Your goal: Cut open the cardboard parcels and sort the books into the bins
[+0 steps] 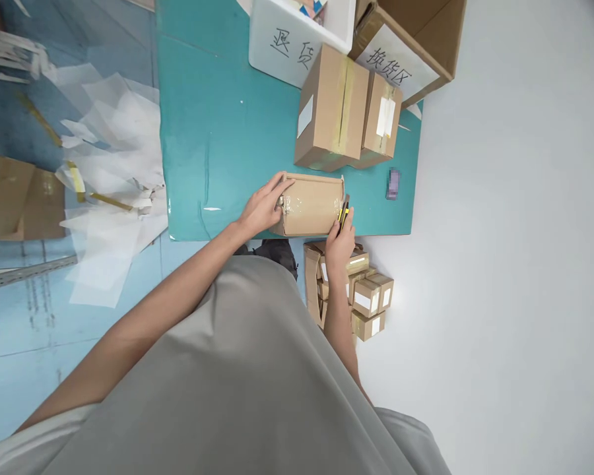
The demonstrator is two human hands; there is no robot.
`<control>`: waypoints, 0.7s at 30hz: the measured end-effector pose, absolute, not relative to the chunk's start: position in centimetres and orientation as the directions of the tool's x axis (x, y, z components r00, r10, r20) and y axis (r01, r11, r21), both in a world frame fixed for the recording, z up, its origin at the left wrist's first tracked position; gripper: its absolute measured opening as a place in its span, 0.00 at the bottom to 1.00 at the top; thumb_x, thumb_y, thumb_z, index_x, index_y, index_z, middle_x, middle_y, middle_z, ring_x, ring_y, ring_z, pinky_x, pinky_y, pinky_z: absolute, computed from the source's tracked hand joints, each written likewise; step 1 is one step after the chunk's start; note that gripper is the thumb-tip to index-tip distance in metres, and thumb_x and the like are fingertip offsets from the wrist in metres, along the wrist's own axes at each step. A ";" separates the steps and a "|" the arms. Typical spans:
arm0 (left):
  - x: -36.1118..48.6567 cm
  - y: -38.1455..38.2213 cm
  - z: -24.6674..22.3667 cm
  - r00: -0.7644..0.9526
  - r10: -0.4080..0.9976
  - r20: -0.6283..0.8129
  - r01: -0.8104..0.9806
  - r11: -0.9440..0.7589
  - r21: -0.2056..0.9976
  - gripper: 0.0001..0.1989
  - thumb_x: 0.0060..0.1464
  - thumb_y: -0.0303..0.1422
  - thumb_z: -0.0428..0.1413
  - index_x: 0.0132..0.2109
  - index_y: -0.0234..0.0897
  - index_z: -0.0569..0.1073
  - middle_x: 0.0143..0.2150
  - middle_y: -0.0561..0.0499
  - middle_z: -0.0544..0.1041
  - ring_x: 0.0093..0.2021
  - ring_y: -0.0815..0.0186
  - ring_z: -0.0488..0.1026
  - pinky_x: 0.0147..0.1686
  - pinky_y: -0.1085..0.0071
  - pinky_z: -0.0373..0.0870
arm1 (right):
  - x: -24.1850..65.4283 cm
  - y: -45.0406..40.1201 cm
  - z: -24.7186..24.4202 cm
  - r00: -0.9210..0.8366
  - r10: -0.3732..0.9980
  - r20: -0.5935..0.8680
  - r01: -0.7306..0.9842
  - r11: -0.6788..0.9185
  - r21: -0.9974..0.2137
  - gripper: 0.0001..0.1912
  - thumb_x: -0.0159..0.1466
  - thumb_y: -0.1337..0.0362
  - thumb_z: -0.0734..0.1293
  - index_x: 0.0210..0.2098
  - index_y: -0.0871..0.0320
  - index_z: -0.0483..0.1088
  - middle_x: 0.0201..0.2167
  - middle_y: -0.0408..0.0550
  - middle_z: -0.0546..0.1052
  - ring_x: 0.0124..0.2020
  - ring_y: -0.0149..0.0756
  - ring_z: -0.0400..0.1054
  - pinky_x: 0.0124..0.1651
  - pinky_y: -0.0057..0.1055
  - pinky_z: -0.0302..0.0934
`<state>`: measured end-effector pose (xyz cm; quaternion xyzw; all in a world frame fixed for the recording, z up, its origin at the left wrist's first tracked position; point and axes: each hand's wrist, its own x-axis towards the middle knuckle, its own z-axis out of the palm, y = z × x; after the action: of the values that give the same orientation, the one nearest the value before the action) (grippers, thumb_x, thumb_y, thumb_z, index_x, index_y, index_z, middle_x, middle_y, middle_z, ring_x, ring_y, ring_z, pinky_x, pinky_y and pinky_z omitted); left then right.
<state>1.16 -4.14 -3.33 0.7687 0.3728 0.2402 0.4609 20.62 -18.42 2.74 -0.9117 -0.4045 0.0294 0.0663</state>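
Note:
A brown cardboard box [313, 206] with clear tape at both ends lies at the front edge of the green table [212, 132]. At its left end, my left hand [263, 206] grips the box, thumb and fingers around the upper left corner. My right hand [340, 241] is closed round a yellow and black box cutter [344, 212], its tip pointing up beside the right end of the box. Whether the blade touches the cardboard I cannot tell. The underside of the box is hidden.
Two taped cartons [332, 109] stand behind, before a white bin [282, 46] and an open cardboard box [416, 46], both with handwritten Chinese signs. A small purple item [393, 184] lies at right. Below the table are several small parcels [371, 293]; white sheets [109, 158] are heaped at left.

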 end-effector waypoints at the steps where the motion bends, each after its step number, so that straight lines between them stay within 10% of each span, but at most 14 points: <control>1: 0.9 -3.9 -3.3 0.614 0.788 0.031 0.330 -0.292 0.898 0.42 0.52 0.23 0.51 0.74 0.45 0.65 0.78 0.50 0.61 0.76 0.56 0.60 0.73 0.58 0.61 | 19.9 -19.0 2.7 0.686 0.728 -0.005 0.720 -0.679 -0.145 0.34 0.79 0.52 0.46 0.79 0.59 0.49 0.50 0.64 0.75 0.45 0.50 0.77 0.48 0.38 0.68; 7: -0.5 -2.4 -2.9 0.697 0.717 0.027 0.268 -0.295 0.917 0.35 0.56 0.26 0.51 0.70 0.46 0.72 0.75 0.51 0.67 0.74 0.57 0.64 0.74 0.58 0.59 | 18.6 -20.3 2.6 0.723 0.691 -0.006 0.673 -0.706 -0.220 0.35 0.79 0.53 0.45 0.80 0.60 0.42 0.54 0.66 0.74 0.51 0.52 0.75 0.49 0.38 0.68; 14: -2.7 -4.5 -0.8 0.667 0.737 0.112 0.323 -0.421 0.847 0.43 0.59 0.39 0.63 0.77 0.46 0.57 0.83 0.44 0.41 0.82 0.42 0.39 0.76 0.39 0.48 | 19.0 -19.7 2.4 0.730 0.683 -0.026 0.668 -0.721 -0.185 0.33 0.79 0.54 0.46 0.81 0.56 0.42 0.53 0.63 0.74 0.50 0.52 0.76 0.47 0.38 0.69; 21: -3.5 -8.3 -1.3 0.707 0.705 0.050 0.396 -0.454 0.798 0.37 0.55 0.44 0.68 0.68 0.42 0.67 0.83 0.39 0.36 0.81 0.34 0.34 0.73 0.30 0.50 | 18.7 -19.8 2.5 0.739 0.672 -0.043 0.657 -0.733 -0.175 0.34 0.79 0.54 0.45 0.81 0.54 0.39 0.54 0.63 0.73 0.47 0.50 0.76 0.43 0.36 0.70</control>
<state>-3.46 -8.34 -1.28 0.8308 0.3315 0.1912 0.4040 18.65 -19.81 2.50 -0.9295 -0.3576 0.0516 0.0742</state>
